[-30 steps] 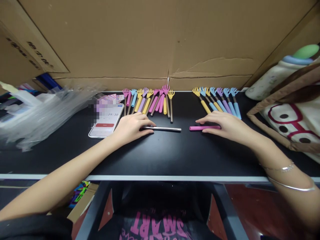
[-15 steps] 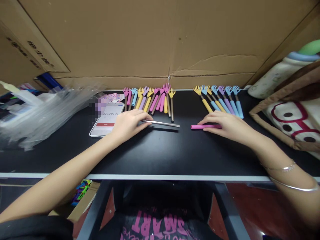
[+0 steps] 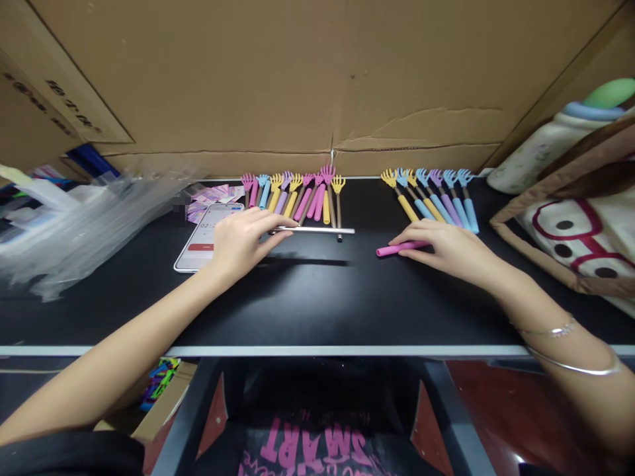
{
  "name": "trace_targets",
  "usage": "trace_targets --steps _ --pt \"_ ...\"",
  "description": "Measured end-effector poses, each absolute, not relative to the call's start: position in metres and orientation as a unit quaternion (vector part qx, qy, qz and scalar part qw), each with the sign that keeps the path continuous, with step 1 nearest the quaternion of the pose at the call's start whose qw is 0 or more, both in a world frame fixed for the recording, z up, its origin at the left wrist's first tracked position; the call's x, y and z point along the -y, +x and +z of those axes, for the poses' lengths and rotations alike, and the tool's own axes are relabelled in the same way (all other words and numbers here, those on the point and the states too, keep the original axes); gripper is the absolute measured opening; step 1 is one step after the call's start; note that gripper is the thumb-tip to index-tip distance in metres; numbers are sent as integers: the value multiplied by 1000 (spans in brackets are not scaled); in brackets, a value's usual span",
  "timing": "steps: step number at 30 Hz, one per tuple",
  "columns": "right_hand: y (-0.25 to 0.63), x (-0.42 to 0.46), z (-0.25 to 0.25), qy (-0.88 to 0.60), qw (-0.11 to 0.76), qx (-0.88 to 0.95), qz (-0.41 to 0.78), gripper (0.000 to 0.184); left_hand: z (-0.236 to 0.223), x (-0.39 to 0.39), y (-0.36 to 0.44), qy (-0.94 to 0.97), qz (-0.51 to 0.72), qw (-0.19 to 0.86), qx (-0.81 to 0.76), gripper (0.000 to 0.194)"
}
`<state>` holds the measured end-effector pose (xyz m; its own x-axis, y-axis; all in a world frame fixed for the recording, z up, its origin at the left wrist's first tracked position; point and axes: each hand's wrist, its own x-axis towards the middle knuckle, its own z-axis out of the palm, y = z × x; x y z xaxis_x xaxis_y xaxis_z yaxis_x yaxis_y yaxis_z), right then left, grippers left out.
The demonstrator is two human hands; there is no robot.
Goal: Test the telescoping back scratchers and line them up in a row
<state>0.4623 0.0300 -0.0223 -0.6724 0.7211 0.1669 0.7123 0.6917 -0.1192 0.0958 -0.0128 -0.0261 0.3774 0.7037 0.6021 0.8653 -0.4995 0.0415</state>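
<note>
A slim silver metal rod (image 3: 325, 230) is pinched in my left hand (image 3: 243, 241), held level above the desk with its shadow below it. Its left end is hidden by my fingers. My right hand (image 3: 439, 248) has its thumb and fingers closed on a pink tube (image 3: 397, 248), whose open end points left towards the rod. A gap separates the two pieces. Behind my left hand lie several small hand-shaped back scratchers (image 3: 338, 195) and coloured tubes (image 3: 320, 201). Beyond my right hand, several back scratchers with coloured handles (image 3: 449, 205) lie in a fan.
A phone (image 3: 198, 254) showing a timer lies beside my left hand, partly covered. Clear plastic bags (image 3: 99, 231) are heaped at the left. A bag (image 3: 550, 271) and a bottle (image 3: 536, 155) stand at the right. Cardboard (image 3: 307, 79) walls off the back of the black desk (image 3: 317, 311).
My left hand has lifted the metal rod off the desk and shifted slightly back and left. My right hand stays nearly in place, the pink tube now tilted a little.
</note>
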Motion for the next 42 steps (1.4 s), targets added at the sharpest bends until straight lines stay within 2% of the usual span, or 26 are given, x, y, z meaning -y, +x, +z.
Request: trace_targets --steps 10,18,26,34,42 --pt "460 -28 -19 -437 105 893 14 28 -28 11 95 -819 -319 189 438 19" --pt "448 -34 3 -445 166 874 105 34 -30 9 92 -816 -319 192 443 17" --pt "427 -48 18 -437 215 872 47 32 -30 10 91 -813 -324 186 447 19" --pt "431 -49 -5 -442 242 864 -3 27 -29 8 89 -813 -326 192 443 18" --pt "435 -42 4 -400 276 874 23 26 -27 8 90 -806 -326 187 458 19"
